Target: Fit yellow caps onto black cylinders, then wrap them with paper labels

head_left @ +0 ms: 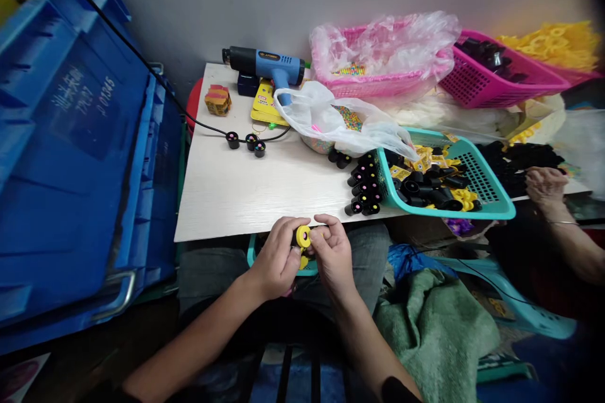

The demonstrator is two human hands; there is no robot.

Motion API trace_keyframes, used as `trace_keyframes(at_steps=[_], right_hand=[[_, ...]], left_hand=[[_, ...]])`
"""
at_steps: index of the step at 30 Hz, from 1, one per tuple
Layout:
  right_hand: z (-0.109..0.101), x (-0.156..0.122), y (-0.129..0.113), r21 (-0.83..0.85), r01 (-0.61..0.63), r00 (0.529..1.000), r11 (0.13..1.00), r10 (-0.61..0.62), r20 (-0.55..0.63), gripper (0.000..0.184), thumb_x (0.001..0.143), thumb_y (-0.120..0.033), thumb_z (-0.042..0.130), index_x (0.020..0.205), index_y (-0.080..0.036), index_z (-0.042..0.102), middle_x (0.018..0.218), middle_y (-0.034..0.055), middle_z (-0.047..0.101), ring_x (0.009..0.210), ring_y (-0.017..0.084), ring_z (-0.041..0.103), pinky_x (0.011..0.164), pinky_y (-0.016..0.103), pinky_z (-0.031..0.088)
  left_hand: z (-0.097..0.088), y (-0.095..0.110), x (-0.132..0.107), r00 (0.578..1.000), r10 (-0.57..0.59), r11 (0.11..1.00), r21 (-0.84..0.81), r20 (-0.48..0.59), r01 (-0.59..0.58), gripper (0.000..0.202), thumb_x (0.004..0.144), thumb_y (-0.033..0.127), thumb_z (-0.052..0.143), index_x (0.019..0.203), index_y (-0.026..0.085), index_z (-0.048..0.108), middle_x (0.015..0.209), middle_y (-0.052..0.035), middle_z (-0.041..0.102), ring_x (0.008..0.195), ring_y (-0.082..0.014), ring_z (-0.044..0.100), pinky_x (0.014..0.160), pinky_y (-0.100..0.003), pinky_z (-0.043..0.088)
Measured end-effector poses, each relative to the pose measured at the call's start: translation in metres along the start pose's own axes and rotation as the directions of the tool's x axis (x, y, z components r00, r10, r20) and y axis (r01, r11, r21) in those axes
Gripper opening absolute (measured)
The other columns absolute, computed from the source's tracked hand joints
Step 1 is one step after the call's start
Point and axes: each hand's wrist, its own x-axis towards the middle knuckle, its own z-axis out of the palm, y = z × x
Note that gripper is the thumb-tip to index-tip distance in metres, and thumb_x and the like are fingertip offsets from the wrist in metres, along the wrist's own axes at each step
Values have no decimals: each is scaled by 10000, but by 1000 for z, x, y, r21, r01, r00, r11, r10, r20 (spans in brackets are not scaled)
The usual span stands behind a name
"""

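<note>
Our left hand [278,252] and right hand [332,253] curl close together above our lap, fingers bent, pinching a yellow plastic ring [303,237] between them, its hole showing pink. A second yellow piece [303,262] sits just below, against the fingers; we cannot tell which hand has it. A green towel [435,340] lies to our right. Past our hands, on the white table [236,192], black caps [363,187] stand in rows beside a teal basket [479,167] of black and yellow parts. Further right, a co-worker's hand [546,187] rests at a heap of black pieces [520,160]. Farther on lie a blue heat gun [269,66], a white plastic bag [326,114] and a pink basket [501,79]; a blue crate [80,138] stands at our left.
</note>
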Motion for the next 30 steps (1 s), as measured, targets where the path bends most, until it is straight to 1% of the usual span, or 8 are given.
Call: trace_keyframes(at_steps=[5, 9, 12, 14, 16, 20, 24, 30], right_hand=[[-2, -1, 6, -51, 44, 999, 998, -44, -12, 329, 744, -330, 744, 986, -230, 545, 613, -74, 578, 529, 81, 514, 553, 201, 435], [-6, 1, 12, -4, 54, 997, 999, -54, 58, 328, 757, -367, 733, 1007, -248, 558, 668, -60, 561, 591, 94, 518, 590, 210, 432], [-9, 5, 10, 74, -30, 983, 997, 16, 185, 416, 769, -518, 670, 1065, -236, 590, 863, 12, 595, 790, 154, 563, 719, 270, 458], [-9, 7, 5, 77, -134, 938, 988, 101, 331, 506, 760, -616, 618, 1054, -205, 620, 958, 60, 600, 880, 201, 564, 787, 320, 455], [-8, 8, 1, 57, -207, 887, 977, 162, 433, 536, 711, -634, 652, 1005, -186, 638, 966, 75, 603, 899, 226, 564, 812, 346, 447], [0, 2, -1, 118, -236, 897, 965, 169, 408, 502, 609, -577, 756, 902, -189, 629, 941, 71, 598, 907, 247, 561, 812, 358, 445], [2, -3, -1, 174, -229, 907, 958, 145, 396, 441, 620, -516, 772, 884, -196, 621, 937, 65, 594, 897, 232, 554, 812, 344, 441], [-16, 1, 4, 164, -361, 821, 918, 230, 523, 638, 734, -737, 509, 1011, -179, 649, 892, 81, 591, 816, 226, 555, 763, 361, 459]], left_hand=[[5, -2, 3, 999, 5, 999, 39, -33, -4, 291, 913, 236, 382, 1188, 192, 464, 1092, -100, 547, 1010, -236, 529, 870, -403, 455], [6, -3, 5, 997, 64, 998, 24, -45, -63, 322, 910, 253, 359, 1209, 191, 464, 1076, -101, 564, 974, -236, 543, 836, -397, 460], [7, -3, 5, 987, 147, 985, 97, -62, -140, 440, 884, 246, 399, 1320, 191, 379, 1122, -107, 556, 1004, -243, 528, 874, -414, 438], [9, -3, 5, 971, 223, 962, 180, -86, -205, 543, 858, 230, 436, 1382, 184, 304, 1142, -117, 539, 1040, -255, 507, 905, -435, 413], [10, -5, 5, 950, 297, 939, 209, -101, -271, 593, 837, 220, 446, 1402, 177, 270, 1131, -118, 528, 1040, -258, 497, 903, -443, 407], [11, -6, 7, 926, 368, 927, 101, -82, -360, 557, 807, 237, 444, 1347, 176, 322, 1064, -101, 533, 999, -253, 495, 867, -433, 427], [9, -7, 10, 906, 411, 912, 34, -96, -410, 491, 813, 244, 445, 1293, 177, 372, 1007, -90, 539, 979, -252, 492, 844, -433, 435], [10, -9, 8, 918, 365, 889, -234, -156, -394, 511, 874, 280, 435, 1358, 192, 295, 998, -81, 533, 949, -239, 510, 842, -459, 446]])
